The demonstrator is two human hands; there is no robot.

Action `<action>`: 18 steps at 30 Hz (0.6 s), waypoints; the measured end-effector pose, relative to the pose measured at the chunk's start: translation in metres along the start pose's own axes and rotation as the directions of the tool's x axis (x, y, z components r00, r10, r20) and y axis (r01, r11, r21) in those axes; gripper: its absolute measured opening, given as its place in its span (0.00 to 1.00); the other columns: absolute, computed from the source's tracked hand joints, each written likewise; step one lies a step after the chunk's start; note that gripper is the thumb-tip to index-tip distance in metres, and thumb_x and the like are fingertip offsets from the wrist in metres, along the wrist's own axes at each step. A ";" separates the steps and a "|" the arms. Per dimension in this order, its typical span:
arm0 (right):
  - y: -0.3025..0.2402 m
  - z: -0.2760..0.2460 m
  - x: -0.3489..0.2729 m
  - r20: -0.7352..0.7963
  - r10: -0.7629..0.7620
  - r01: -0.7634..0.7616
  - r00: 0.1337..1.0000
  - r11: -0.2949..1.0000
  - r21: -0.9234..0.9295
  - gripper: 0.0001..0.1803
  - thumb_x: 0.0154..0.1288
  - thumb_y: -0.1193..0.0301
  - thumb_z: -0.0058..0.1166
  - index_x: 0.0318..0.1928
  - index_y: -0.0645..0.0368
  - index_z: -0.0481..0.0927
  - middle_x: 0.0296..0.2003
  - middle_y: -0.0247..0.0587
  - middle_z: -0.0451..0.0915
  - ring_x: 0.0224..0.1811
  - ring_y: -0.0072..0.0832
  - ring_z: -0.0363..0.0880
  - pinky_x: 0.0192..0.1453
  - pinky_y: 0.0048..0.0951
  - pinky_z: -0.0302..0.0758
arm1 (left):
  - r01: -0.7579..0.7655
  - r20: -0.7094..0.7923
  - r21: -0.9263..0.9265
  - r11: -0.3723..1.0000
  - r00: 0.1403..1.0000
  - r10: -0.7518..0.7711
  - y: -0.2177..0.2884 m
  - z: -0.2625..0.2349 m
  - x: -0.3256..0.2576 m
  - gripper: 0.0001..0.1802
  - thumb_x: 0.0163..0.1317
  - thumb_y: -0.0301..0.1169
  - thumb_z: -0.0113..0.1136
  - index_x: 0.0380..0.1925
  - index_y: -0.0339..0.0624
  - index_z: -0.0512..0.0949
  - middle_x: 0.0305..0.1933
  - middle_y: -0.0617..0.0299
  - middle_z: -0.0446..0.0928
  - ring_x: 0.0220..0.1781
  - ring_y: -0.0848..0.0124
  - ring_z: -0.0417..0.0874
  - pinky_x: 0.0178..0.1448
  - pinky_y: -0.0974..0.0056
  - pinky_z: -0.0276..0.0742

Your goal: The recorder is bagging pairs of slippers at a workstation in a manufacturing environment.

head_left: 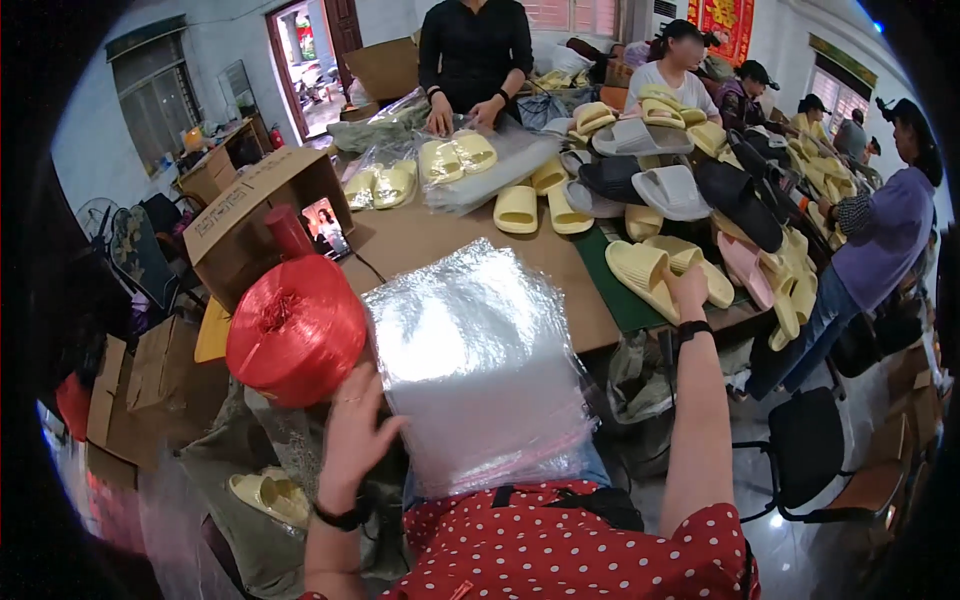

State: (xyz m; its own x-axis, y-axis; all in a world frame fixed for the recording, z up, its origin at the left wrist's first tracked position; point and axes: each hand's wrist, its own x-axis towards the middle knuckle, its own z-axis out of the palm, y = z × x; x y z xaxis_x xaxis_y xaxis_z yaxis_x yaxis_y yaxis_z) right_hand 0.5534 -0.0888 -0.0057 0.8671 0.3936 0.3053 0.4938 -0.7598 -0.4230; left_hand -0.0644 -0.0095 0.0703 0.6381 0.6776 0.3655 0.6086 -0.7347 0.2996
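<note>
My right hand [686, 292] reaches to the right edge of the table and grips a pair of pale yellow slippers [636, 272] where they meet; its fingertips are partly hidden. A stack of clear plastic bags [470, 350] lies in front of me, overhanging the table edge onto my lap. My left hand [358, 425], holding nothing, has its thumb spread from its fingers. It is beside the bags' left edge, just below a big roll of red plastic twine [297, 330].
A mixed slipper heap [670, 190] covers the table's right side. Bagged yellow slippers [457, 157] lie before a person in black [475, 50]. A cardboard box [250, 215] and phone [326, 228] stand at left. A chair [812, 450] is at lower right; people work along the right.
</note>
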 end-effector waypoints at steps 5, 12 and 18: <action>0.007 0.000 -0.032 -0.032 -0.226 0.227 0.974 0.974 0.003 0.21 0.60 0.58 0.61 0.41 0.67 0.80 0.39 0.61 0.81 0.45 0.54 0.80 0.49 0.48 0.77 | -0.139 0.048 0.063 0.988 0.990 0.136 0.009 0.078 0.035 0.36 0.59 0.50 0.65 0.63 0.40 0.71 0.69 0.37 0.64 0.71 0.40 0.63 0.73 0.46 0.60; -0.012 -0.002 -0.069 0.030 -0.336 0.317 0.942 0.913 0.256 0.27 0.60 0.57 0.61 0.44 0.74 0.76 0.44 0.66 0.80 0.46 0.57 0.79 0.51 0.46 0.75 | -0.135 0.120 -0.036 0.990 0.983 0.139 -0.023 0.127 0.056 0.34 0.62 0.52 0.61 0.64 0.47 0.71 0.72 0.45 0.63 0.74 0.44 0.59 0.75 0.48 0.58; -0.052 -0.016 -0.077 0.103 -0.202 0.195 0.974 0.978 0.071 0.32 0.64 0.51 0.57 0.42 0.76 0.79 0.45 0.70 0.79 0.49 0.59 0.79 0.54 0.47 0.74 | -0.089 0.173 -0.083 0.993 0.980 0.103 -0.039 0.131 0.072 0.34 0.65 0.53 0.57 0.67 0.48 0.69 0.76 0.49 0.60 0.78 0.48 0.54 0.79 0.51 0.53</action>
State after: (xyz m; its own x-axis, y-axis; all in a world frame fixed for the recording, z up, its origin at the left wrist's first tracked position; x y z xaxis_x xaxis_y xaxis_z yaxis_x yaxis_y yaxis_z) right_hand 0.4600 -0.0881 0.0067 0.7517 0.5899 0.2949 0.6569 -0.6295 -0.4151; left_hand 0.0197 0.0722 -0.0299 0.7689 0.5939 0.2367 0.5080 -0.7923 0.3380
